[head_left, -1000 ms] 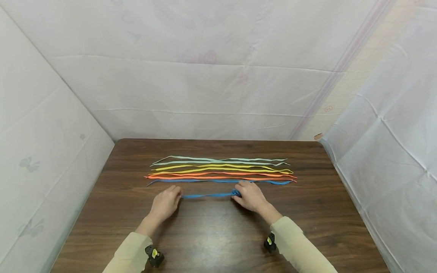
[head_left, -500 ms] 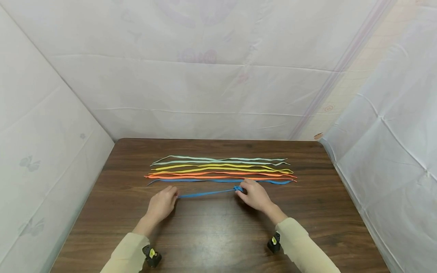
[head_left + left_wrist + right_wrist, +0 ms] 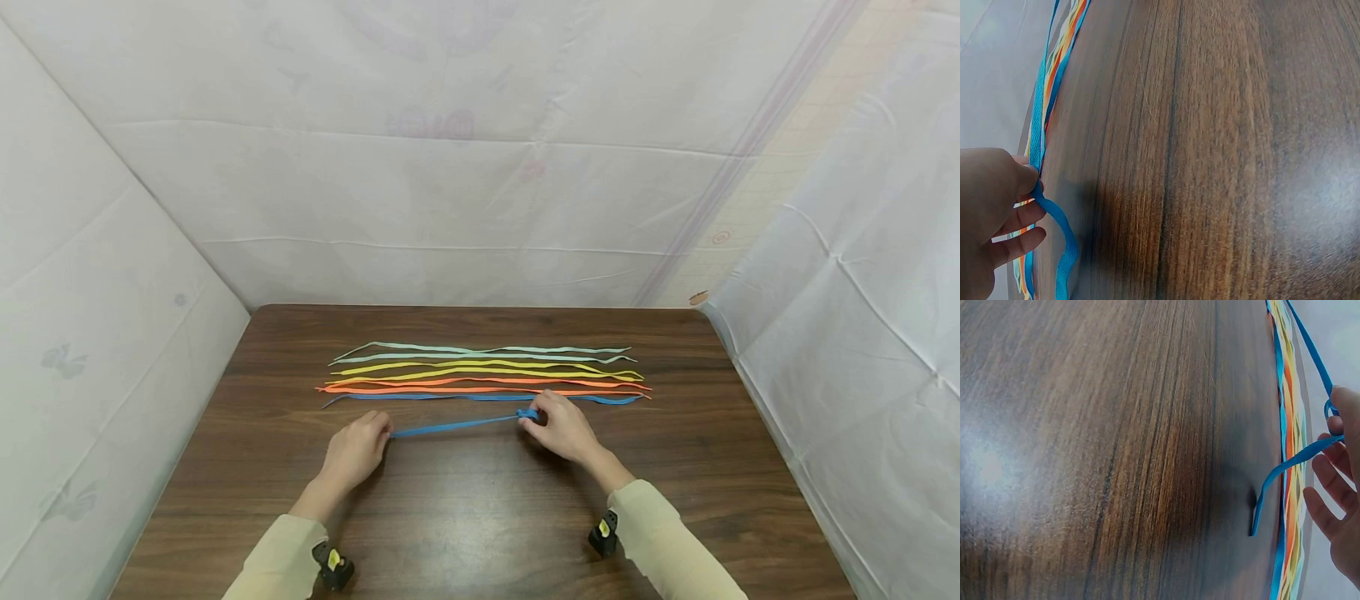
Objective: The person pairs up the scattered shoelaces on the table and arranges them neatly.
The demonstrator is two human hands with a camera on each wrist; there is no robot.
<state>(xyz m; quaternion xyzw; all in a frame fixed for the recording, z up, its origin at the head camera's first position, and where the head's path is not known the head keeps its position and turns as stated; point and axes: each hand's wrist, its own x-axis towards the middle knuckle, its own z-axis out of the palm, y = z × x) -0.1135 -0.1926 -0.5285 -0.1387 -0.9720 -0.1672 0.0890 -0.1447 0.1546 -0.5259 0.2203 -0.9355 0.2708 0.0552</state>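
Note:
A flat blue shoelace [image 3: 453,426] stretches between the two hands in the head view, rising slightly toward the right. My left hand [image 3: 352,450] pinches it between thumb and forefinger; a loose tail [image 3: 1067,240] hangs below those fingers in the left wrist view. At the other end, my right hand [image 3: 564,429] pinches a small bunched loop [image 3: 527,413] of the same lace. The right wrist view has another free tail [image 3: 1272,475] drooping from that hand toward the table. The right fingers partly hide the loop.
Beyond the hands, laces lie side by side across the wooden table [image 3: 480,517]: blue [image 3: 435,397], orange [image 3: 450,390], yellow [image 3: 465,372] and pale green [image 3: 420,347]. White sheeting [image 3: 480,192] hangs behind and at both sides.
The hands have moved slightly apart, left hand to the left and right hand to the right and a little farther away. The lace between them has become straighter and slanted.

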